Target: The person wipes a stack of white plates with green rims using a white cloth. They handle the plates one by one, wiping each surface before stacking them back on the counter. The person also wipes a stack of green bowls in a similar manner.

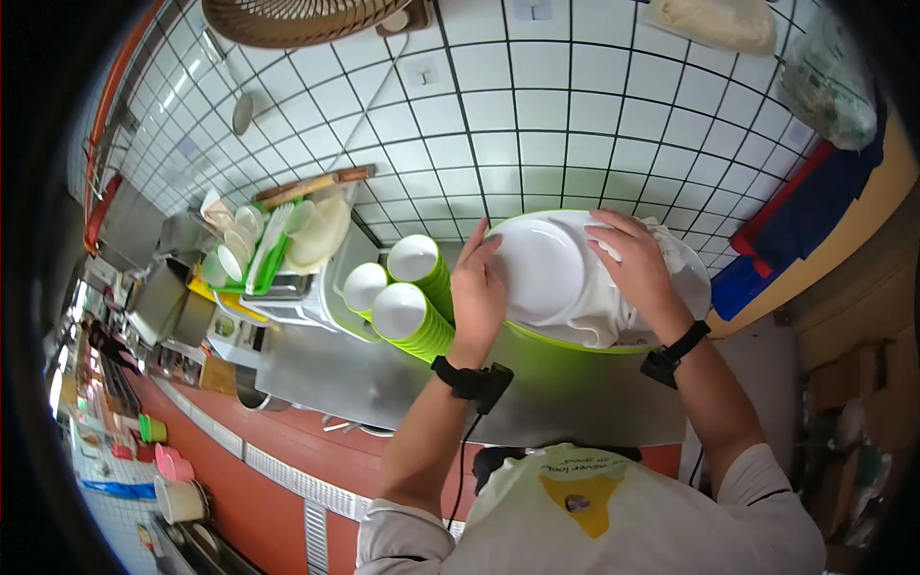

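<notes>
My left hand (480, 287) grips the left edge of a round white plate (540, 269), its fingers along the rim. The plate lies inside a large white oval tub with a lime-green rim (596, 349). A crumpled white cloth (602, 305) lies beside the plate, and my right hand (632, 262) pinches a white fold of it between thumb and fingers. The part of the cloth under my right palm is hidden. Just left of my left hand stand three stacks of green cups with white insides (410, 310).
The tub and cups stand on a steel counter (575, 410) against a tiled wall (532, 115). Further left, a green basket (269, 262) holds white bowls and utensils. A brown fan (302, 25) hangs above. Dark blue cloth (798, 208) hangs at right. A cable runs from my left wrist band.
</notes>
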Demonstrator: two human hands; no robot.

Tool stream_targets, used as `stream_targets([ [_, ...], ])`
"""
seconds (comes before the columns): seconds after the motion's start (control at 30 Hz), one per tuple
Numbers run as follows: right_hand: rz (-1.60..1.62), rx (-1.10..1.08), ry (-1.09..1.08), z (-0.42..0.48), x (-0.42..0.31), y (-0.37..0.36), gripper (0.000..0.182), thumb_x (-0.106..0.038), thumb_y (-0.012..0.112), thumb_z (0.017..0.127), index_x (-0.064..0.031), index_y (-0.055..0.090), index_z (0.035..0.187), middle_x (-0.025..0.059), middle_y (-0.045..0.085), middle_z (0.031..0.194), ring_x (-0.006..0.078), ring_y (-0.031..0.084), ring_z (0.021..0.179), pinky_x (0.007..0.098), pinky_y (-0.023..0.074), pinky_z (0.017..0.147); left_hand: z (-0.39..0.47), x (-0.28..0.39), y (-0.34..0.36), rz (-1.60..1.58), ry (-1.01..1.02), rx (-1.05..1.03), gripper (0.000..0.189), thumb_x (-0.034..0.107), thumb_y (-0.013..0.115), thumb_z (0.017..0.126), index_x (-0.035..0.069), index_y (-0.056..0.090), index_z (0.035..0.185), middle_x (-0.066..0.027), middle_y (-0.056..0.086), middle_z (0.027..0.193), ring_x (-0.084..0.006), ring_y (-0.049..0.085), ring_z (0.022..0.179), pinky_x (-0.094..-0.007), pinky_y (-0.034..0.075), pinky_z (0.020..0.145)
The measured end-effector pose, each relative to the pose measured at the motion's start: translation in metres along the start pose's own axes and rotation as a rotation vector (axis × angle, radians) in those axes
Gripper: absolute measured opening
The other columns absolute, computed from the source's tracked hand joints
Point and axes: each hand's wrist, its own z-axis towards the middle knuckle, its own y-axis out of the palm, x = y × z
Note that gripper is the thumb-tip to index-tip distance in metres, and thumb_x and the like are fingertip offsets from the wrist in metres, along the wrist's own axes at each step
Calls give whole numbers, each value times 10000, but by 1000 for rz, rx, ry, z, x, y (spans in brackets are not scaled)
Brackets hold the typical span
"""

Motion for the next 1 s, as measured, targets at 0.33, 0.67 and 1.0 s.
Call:
stream_targets([
  [0.33, -262, -232, -104, 0, -5, -17, 234, -173, 739, 856, -105, 753, 1080, 110, 516, 1470, 340, 494, 1328, 500, 365, 1132, 6, -5, 6, 27, -12, 14, 392, -167, 439, 813, -49, 691, 1089, -188, 609, 1370, -392, 656, 1113, -409, 537, 940],
  [0.67, -433, -261, -50, -2, -1, -14, 333, -261, 719, 881, -241, 724, 1214, 109, 440, 1538, 381, 482, 1340, 609, 314, 1142, 7, -3, 8, -82, -183, 52, 349, -111, 452, 916, -2, 710, 1124, -158, 629, 1364, -242, 671, 1061, -281, 502, 892],
  [1.0, -428, -271, -9, -4, -1, -16, 342, -254, 720, 877, -236, 714, 1218, 90, 432, 1546, 352, 474, 1350, 614, 324, 1135, -4, -5, 12, -463, -386, 75, 477, -98, 425, 853, 43, 679, 1230, -115, 489, 1475, -242, 488, 1328, -331, 394, 1083],
])
